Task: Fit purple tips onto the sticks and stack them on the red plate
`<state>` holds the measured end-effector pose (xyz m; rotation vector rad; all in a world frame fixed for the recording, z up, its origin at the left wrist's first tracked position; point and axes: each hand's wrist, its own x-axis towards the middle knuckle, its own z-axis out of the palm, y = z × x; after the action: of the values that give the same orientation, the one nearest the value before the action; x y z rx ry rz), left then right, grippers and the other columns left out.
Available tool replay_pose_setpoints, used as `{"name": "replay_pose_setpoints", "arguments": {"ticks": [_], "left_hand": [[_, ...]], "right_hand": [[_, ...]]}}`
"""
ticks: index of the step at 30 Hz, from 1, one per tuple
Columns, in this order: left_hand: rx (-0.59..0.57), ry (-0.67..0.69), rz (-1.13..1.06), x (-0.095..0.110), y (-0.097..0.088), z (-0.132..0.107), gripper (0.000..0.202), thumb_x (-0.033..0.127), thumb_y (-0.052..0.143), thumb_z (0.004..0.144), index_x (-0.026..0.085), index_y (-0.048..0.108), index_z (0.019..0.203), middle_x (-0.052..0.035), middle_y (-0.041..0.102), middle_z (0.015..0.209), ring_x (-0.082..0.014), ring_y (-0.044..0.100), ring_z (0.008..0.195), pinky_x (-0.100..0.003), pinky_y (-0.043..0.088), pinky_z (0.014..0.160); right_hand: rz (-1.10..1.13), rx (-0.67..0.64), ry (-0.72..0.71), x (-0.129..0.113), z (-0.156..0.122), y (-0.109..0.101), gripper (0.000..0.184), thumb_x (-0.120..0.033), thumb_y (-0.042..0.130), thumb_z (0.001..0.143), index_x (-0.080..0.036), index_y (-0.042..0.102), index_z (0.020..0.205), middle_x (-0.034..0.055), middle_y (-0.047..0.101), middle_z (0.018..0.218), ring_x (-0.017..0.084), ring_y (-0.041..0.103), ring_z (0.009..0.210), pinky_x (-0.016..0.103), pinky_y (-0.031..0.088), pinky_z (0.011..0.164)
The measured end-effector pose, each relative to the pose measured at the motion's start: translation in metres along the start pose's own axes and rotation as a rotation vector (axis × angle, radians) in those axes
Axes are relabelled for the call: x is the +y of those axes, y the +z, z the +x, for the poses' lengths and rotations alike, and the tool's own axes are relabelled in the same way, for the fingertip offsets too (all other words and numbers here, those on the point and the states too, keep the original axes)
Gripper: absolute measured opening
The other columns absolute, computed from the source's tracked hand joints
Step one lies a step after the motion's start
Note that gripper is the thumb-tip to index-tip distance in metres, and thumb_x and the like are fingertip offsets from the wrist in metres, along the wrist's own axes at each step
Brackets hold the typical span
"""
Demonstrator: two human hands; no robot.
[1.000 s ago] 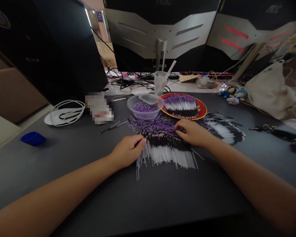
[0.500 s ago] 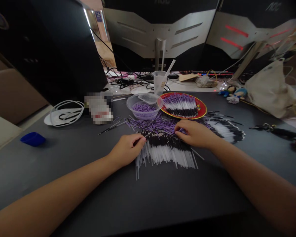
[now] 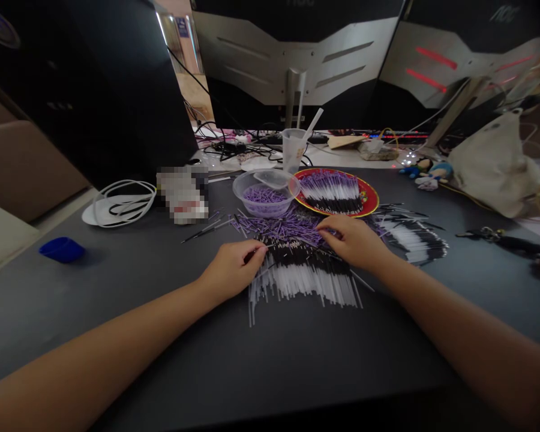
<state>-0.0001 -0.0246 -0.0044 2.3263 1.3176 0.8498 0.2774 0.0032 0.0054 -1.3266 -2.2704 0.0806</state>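
A flat pile of thin sticks [image 3: 303,282] lies on the dark desk, with black and white bands and purple-tipped ends toward the back. My left hand [image 3: 231,272] rests at the pile's left side, its fingertips pinched around a thin stick. My right hand [image 3: 353,242] curls over the pile's back edge, fingertips among the purple ends. Its fingers hide whether it grips anything. Behind both hands sit a red plate with a gold rim [image 3: 369,195] holding a neat row of sticks and a clear plastic bowl [image 3: 238,192] of short purple pieces.
Another banded stick pile [image 3: 411,240] lies to the right. Also on the desk are a white face mask [image 3: 121,207], a blue cup [image 3: 62,249], a pixelated packet [image 3: 182,195], a plastic cup with a straw [image 3: 293,150], a cloth bag [image 3: 495,165] and keys [image 3: 499,241]. Cables and monitors stand behind.
Both hands have shifted only slightly, the right drawing a little back toward the purple ends. The view has tilted a little as my head moved.
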Motion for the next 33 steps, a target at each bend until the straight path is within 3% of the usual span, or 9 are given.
{"name": "replay_pose_setpoints", "arguments": {"ticks": [4, 7, 9, 13, 16, 21, 24, 28, 33], "left_hand": [[0.148, 0.003, -0.104, 0.001, -0.001, 0.001, 0.019, 0.030, 0.052, 0.087, 0.018, 0.067, 0.084, -0.0026, 0.066, 0.082, -0.0130, 0.060, 0.074, -0.023, 0.047, 0.061], [0.230, 0.012, -0.247, 0.003, -0.005, 0.000, 0.018, 0.027, 0.054, 0.084, 0.016, 0.063, 0.074, -0.0067, 0.063, 0.099, -0.0157, 0.061, 0.087, -0.024, 0.052, 0.061], [0.289, 0.047, -0.330, 0.006, -0.009, -0.001, 0.018, 0.023, 0.053, 0.082, 0.015, 0.059, 0.067, -0.0075, 0.063, 0.105, -0.0165, 0.062, 0.091, -0.028, 0.055, 0.069], [0.390, 0.128, -0.311, 0.013, -0.019, -0.005, 0.022, 0.017, 0.050, 0.080, 0.017, 0.048, 0.058, -0.0043, 0.069, 0.091, -0.0178, 0.065, 0.088, -0.036, 0.054, 0.081], [0.406, 0.242, -0.239, 0.017, -0.026, -0.007, 0.019, 0.016, 0.050, 0.078, 0.018, 0.048, 0.059, -0.0013, 0.068, 0.076, -0.0170, 0.066, 0.082, -0.034, 0.055, 0.077], [0.345, 0.166, -0.105, 0.017, -0.025, -0.007, 0.018, 0.018, 0.051, 0.083, 0.018, 0.054, 0.066, 0.0017, 0.063, 0.064, -0.0092, 0.057, 0.056, -0.022, 0.047, 0.056], [0.277, 0.130, -0.134, 0.014, -0.020, -0.005, 0.015, 0.022, 0.051, 0.087, 0.017, 0.059, 0.076, 0.0034, 0.059, 0.059, -0.0073, 0.054, 0.051, -0.019, 0.044, 0.051], [0.191, 0.192, -0.081, 0.013, -0.014, -0.005, 0.020, 0.025, 0.050, 0.090, 0.018, 0.064, 0.102, 0.0001, 0.069, 0.075, -0.0090, 0.063, 0.064, -0.018, 0.048, 0.061], [0.055, 0.324, 0.037, 0.017, -0.009, -0.009, 0.020, 0.026, 0.048, 0.092, 0.019, 0.065, 0.100, -0.0017, 0.072, 0.086, -0.0100, 0.065, 0.071, -0.018, 0.048, 0.067]], "right_hand": [[0.083, 0.090, 0.051, -0.005, -0.001, -0.001, 0.027, -0.024, 0.050, 0.088, -0.020, 0.061, 0.113, 0.0055, 0.070, 0.096, 0.017, 0.062, 0.069, 0.033, 0.049, 0.067], [0.115, 0.112, 0.002, -0.010, -0.003, -0.003, 0.026, -0.021, 0.047, 0.088, -0.019, 0.062, 0.110, 0.0073, 0.069, 0.098, 0.018, 0.063, 0.076, 0.033, 0.049, 0.069], [0.117, 0.097, -0.032, -0.013, -0.003, -0.004, 0.024, -0.020, 0.046, 0.088, -0.019, 0.065, 0.104, 0.0083, 0.069, 0.101, 0.020, 0.063, 0.083, 0.034, 0.049, 0.072], [0.120, 0.060, -0.005, -0.017, -0.004, -0.005, 0.025, -0.022, 0.048, 0.087, -0.021, 0.065, 0.105, 0.0063, 0.070, 0.101, 0.017, 0.063, 0.074, 0.032, 0.048, 0.067], [0.141, 0.065, 0.016, -0.019, -0.004, -0.006, 0.020, -0.024, 0.051, 0.086, -0.020, 0.064, 0.101, 0.0048, 0.071, 0.093, 0.015, 0.060, 0.066, 0.030, 0.046, 0.064], [0.273, 0.103, 0.054, -0.026, -0.005, -0.006, 0.018, -0.029, 0.054, 0.087, -0.018, 0.065, 0.097, 0.0043, 0.069, 0.084, 0.012, 0.057, 0.060, 0.027, 0.045, 0.058], [0.461, 0.043, 0.128, -0.034, -0.007, -0.004, 0.018, -0.030, 0.054, 0.087, -0.019, 0.062, 0.098, 0.0045, 0.069, 0.085, 0.011, 0.057, 0.055, 0.027, 0.045, 0.054], [0.848, -0.068, 0.213, -0.051, -0.009, -0.003, 0.014, -0.030, 0.054, 0.087, -0.019, 0.055, 0.096, 0.0054, 0.070, 0.090, 0.009, 0.060, 0.050, 0.026, 0.049, 0.051], [1.105, -0.132, 0.195, -0.071, -0.013, -0.004, 0.011, -0.029, 0.058, 0.085, -0.020, 0.059, 0.092, 0.0036, 0.069, 0.091, 0.008, 0.061, 0.050, 0.024, 0.048, 0.049]]}}
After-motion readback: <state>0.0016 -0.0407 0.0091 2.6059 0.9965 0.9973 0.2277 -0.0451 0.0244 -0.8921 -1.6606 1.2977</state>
